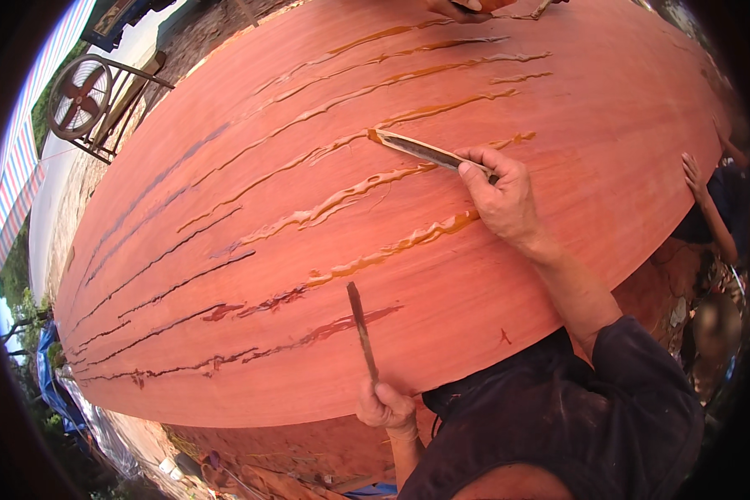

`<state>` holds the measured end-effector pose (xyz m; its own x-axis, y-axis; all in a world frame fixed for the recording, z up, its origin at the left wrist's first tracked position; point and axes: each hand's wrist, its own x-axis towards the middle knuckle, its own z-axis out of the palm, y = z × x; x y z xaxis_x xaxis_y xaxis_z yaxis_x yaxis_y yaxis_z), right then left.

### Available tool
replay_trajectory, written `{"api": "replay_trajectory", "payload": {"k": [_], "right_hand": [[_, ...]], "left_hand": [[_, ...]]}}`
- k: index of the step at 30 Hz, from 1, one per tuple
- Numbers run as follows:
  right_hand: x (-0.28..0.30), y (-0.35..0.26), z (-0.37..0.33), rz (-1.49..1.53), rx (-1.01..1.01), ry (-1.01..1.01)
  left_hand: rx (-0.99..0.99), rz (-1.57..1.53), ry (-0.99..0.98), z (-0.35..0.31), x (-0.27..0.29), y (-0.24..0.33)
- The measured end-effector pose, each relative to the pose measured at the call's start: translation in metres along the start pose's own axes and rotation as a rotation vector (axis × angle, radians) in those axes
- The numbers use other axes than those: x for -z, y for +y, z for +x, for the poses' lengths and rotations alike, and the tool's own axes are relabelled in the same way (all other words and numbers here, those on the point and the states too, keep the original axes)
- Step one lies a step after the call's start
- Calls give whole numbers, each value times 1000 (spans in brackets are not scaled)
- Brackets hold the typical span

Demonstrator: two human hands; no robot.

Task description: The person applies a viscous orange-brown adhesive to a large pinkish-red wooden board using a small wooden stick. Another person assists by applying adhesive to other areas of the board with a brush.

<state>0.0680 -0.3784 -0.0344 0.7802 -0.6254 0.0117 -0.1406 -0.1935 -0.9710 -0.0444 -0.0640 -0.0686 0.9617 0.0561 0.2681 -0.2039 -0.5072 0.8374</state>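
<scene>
A broad, reddish wooden slab [442,308] fills most of the view, with long cracks running along its grain. Orange-brown filler [392,247] lies in wavy raised lines over several cracks. My right hand [504,200] grips a narrow, flat wooden stick [421,150] with a dark face and pale edges; its far tip, smeared with orange filler, rests at a filler line near the slab's middle. Down by the near edge, my left hand [386,407] pinches a thin brown wooden strip [361,325], which points away from me over the slab.
At the right edge of the slab, another person's hand [693,177] rests on the wood. Part of someone else's hand [467,8] shows at the far edge. A round caged fan [81,96] stands beyond the slab at far left, near a striped awning [15,200].
</scene>
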Motion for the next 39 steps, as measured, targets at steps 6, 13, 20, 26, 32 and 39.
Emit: {"api": "replay_trajectory", "payload": {"k": [6, 13, 20, 26, 32, 39], "right_hand": [[-12, -6, 0, 31, -35, -19], [-25, -6, 3, 2, 27, -24], [-40, -9, 4, -30, 20, -58], [-54, -11, 0, 116, -61, -162], [-66, -18, 3, 441, -292, -262], [-31, -32, -3, 693, -567, -264]], "left_hand": [[-19, -17, -1, -1, 1, -2], [-48, 2, -20, -1, 3, -4], [-73, 52, -5, -1, 3, -8], [-62, 46, -8, 0, 3, -7], [-32, 33, -16, 1, 3, -4], [-67, 78, -13, 2, 3, -4]]}}
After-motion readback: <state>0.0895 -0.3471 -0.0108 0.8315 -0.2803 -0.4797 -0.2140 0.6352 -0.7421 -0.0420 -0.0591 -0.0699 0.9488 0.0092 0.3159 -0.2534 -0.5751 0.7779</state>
